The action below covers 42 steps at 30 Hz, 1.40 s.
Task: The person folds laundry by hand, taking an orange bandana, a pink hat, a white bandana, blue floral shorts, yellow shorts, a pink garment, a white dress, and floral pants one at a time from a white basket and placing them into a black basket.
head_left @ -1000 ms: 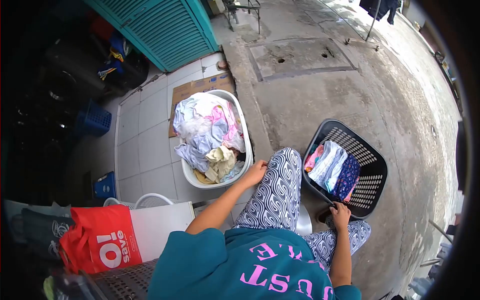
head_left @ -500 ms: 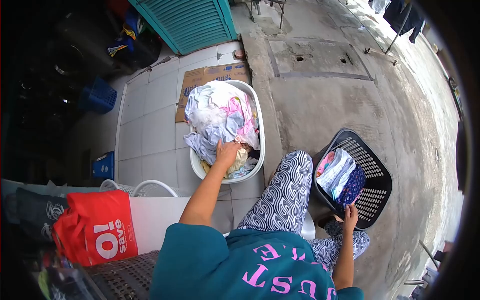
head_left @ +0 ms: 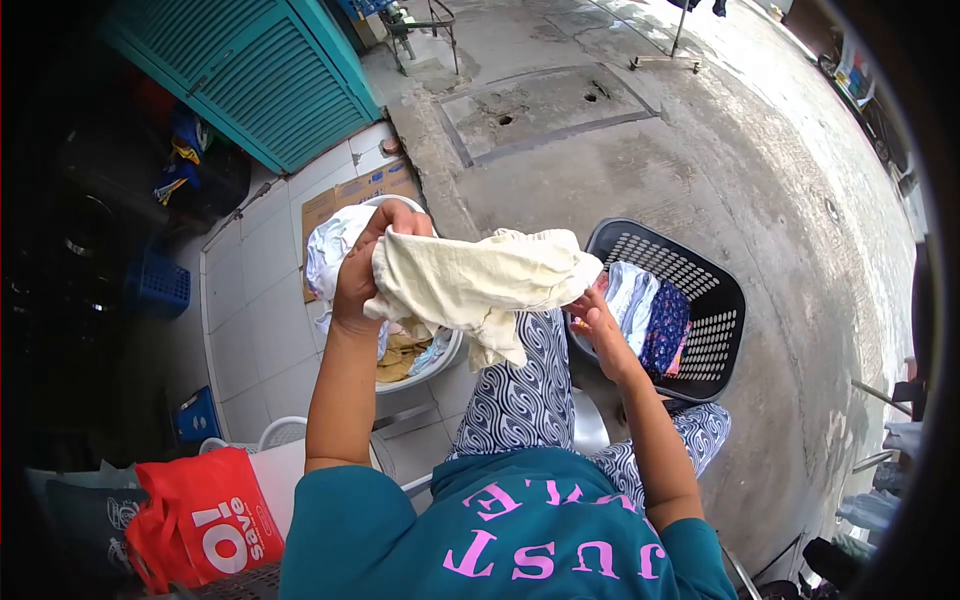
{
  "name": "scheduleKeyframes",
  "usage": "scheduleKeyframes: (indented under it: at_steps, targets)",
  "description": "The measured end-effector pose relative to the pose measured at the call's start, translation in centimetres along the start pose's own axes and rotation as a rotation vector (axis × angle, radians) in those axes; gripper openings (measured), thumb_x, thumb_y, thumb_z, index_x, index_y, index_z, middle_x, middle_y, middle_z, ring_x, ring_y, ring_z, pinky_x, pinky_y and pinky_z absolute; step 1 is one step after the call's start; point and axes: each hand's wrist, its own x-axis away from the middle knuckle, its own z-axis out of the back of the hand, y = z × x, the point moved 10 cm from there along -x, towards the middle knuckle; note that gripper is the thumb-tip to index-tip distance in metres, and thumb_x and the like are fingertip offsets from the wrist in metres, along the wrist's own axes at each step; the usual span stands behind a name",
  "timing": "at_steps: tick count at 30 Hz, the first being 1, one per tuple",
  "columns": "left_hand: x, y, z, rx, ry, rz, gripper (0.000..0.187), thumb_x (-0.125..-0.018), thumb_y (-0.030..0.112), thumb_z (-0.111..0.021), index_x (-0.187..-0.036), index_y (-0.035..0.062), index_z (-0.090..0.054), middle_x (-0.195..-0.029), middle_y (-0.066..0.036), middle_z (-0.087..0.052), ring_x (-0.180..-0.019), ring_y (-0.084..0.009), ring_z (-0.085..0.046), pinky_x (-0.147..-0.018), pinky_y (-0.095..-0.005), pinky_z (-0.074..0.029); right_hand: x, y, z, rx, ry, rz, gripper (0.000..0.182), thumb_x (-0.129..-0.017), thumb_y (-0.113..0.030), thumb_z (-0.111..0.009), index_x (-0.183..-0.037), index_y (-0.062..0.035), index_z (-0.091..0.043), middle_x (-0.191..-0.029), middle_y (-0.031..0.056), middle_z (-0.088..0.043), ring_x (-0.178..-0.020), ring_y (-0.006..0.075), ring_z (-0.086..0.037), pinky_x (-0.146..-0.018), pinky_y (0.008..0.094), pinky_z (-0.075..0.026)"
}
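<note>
A crumpled cream-coloured garment (head_left: 480, 280) is stretched sideways in front of me, above my lap. Its left end is bunched in my left hand (head_left: 372, 265), whose fingers are closed round the fabric. At the other end, the fingers of my right hand (head_left: 605, 330) pinch the cloth, partly hidden by it. Behind my left hand stands a white tub (head_left: 450, 350) of loose laundry, including a tan cloth (head_left: 398, 358). To the right, a dark slotted basket (head_left: 722, 290) holds folded clothes, among them a navy patterned piece (head_left: 665, 325) and a pale one (head_left: 633, 300).
Flattened cardboard (head_left: 375, 183) lies on the white floor tiles behind the tub. A red bag (head_left: 205, 510) is at my lower left, near a white basket handle (head_left: 285, 430). Teal louvred doors (head_left: 270, 90) stand at the back left, beside rough concrete (head_left: 560, 185).
My left hand has risen from the tub with the cream garment. My right hand has left the dark basket's near edge and moved to the garment's right end. The view has shifted.
</note>
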Motion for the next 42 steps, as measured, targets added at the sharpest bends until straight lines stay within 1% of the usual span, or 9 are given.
scheduleKeyframes:
  at_steps: [5,8,10,13,19,24,30,34,42]
  targets:
    - [3.4,-4.0,2.1,0.037,0.010,0.365,0.007,-0.069,0.011,-0.048,-0.072,0.0084,-0.042,-0.068,-0.004,-0.043,-0.059,-0.0145,-0.040,-0.060,-0.0258,-0.038,-0.1,2.2,4.5,-0.773,0.269,0.001,0.075,-0.084,-0.066,-0.023,-0.134,-0.0094,-0.026,-0.133,0.0113,-0.037,-0.118,0.0290,-0.041,-0.094,0.0439,-0.035]
    - [9.8,-8.8,9.1,-0.479,0.164,0.917,0.017,-0.074,0.015,-0.047,-0.087,0.0053,-0.051,-0.086,-0.006,-0.055,-0.084,-0.0137,-0.052,-0.076,-0.0244,-0.040,1.8,7.5,6.8,-0.824,0.329,-0.144,0.055,-0.090,-0.053,-0.030,-0.118,-0.0067,-0.041,-0.112,0.0145,-0.052,-0.103,0.0280,-0.052,-0.089,0.0423,-0.041]
    - [15.0,-11.6,15.0,-1.163,-0.163,1.264,0.025,-0.076,0.019,-0.049,-0.095,0.0025,-0.054,-0.093,-0.007,-0.058,-0.089,-0.0160,-0.054,-0.078,-0.0258,-0.041,3.4,11.4,6.7,-0.719,0.314,-0.345,0.050,-0.090,-0.048,-0.033,-0.118,-0.0076,-0.040,-0.109,0.0144,-0.053,-0.099,0.0280,-0.053,-0.085,0.0410,-0.044]
    - [13.5,-11.3,15.8,-1.792,-0.264,1.321,0.028,-0.080,0.014,-0.046,-0.102,-0.0006,-0.054,-0.101,-0.010,-0.058,-0.094,-0.0199,-0.054,-0.081,-0.0296,-0.042,4.9,11.9,5.2,-0.618,0.262,-0.457,0.042,-0.089,-0.043,-0.042,-0.112,-0.0080,-0.047,-0.106,0.0120,-0.055,-0.096,0.0233,-0.054,-0.081,0.0353,-0.045]
    - [2.6,-17.5,4.1,-1.358,-0.320,0.533,0.029,-0.082,0.011,-0.046,-0.110,0.0020,-0.050,-0.107,-0.015,-0.055,-0.100,-0.0298,-0.052,-0.086,-0.0350,-0.041,4.9,8.4,4.1,-0.079,0.156,-0.328,0.046,-0.080,-0.036,-0.061,-0.113,-0.0058,-0.049,-0.105,0.0081,-0.055,-0.097,0.0175,-0.052,-0.083,0.0286,-0.041]
    - [3.5,-26.7,0.0,-1.637,-0.942,0.517,0.036,-0.077,0.022,-0.058,-0.109,0.0049,-0.052,-0.104,-0.010,-0.057,-0.102,-0.0276,-0.052,-0.089,-0.0342,-0.038,6.9,5.9,3.7,0.480,-0.021,-0.294,0.054,-0.066,-0.024,-0.072,-0.112,-0.0045,-0.051,-0.102,0.0112,-0.058,-0.095,0.0199,-0.055,-0.083,0.0302,-0.042]
    - [3.3,-26.7,-1.5,-1.130,-0.799,0.903,0.044,-0.069,0.024,-0.068,-0.103,0.0041,-0.050,-0.096,-0.009,-0.060,-0.094,-0.0276,-0.056,-0.079,-0.0339,-0.043,8.4,-3.7,5.8,0.639,0.102,0.027,0.035,-0.070,-0.002,-0.060,-0.103,-0.0046,-0.049,-0.093,0.0131,-0.059,-0.087,0.0267,-0.058,-0.075,0.0323,-0.045]
    - [-2.2,-19.6,-6.8,-1.399,-0.579,0.427,0.031,-0.070,0.011,-0.064,-0.096,0.0059,-0.047,-0.098,-0.012,-0.058,-0.088,-0.0327,-0.057,-0.074,-0.0371,-0.046,10.6,-12.3,6.5,0.995,0.153,0.279,0.033,-0.072,-0.001,-0.058,-0.103,-0.0058,-0.049,-0.103,0.0097,-0.056,-0.091,0.0259,-0.057,-0.077,0.0313,-0.047]
    - [-5.5,-14.3,-15.9,-1.722,-0.820,-0.438,0.026,-0.075,0.003,-0.054,-0.098,0.0089,-0.046,-0.116,-0.013,-0.052,-0.101,-0.0291,-0.055,-0.086,-0.0400,-0.045,12.8,-20.2,6.5,1.377,0.316,0.526,0.034,-0.073,0.000,-0.050,-0.105,-0.0124,-0.050,-0.095,0.0060,-0.053,-0.089,0.0232,-0.056,-0.073,0.0327,-0.048]
